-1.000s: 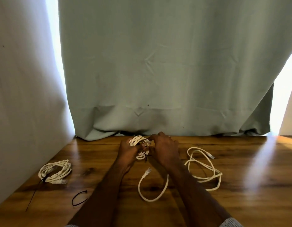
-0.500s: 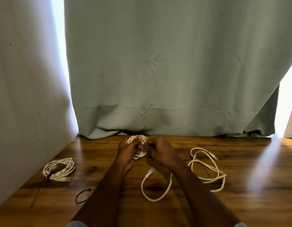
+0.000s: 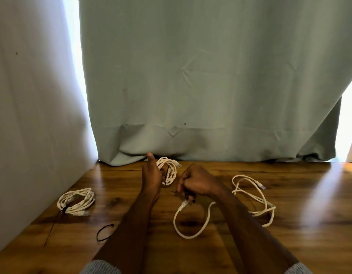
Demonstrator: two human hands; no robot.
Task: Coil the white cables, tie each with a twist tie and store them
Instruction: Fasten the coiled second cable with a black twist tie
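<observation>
The left hand (image 3: 151, 176) is gripping a small coiled white cable (image 3: 169, 171), thumb pointing up, just short of the curtain (image 3: 210, 76) hem at twelve o'clock. The right hand (image 3: 197, 183), at three o'clock of it and apart, is clenching around a dark twist tie (image 3: 188, 193). At five o'clock a loose white cable (image 3: 250, 200) is sprawling over the wooden table (image 3: 309, 224). At eight o'clock a tied coil (image 3: 76, 201) is lying near the wall (image 3: 33, 115), with a spare black tie (image 3: 104, 232) looping between it and the left forearm.
</observation>
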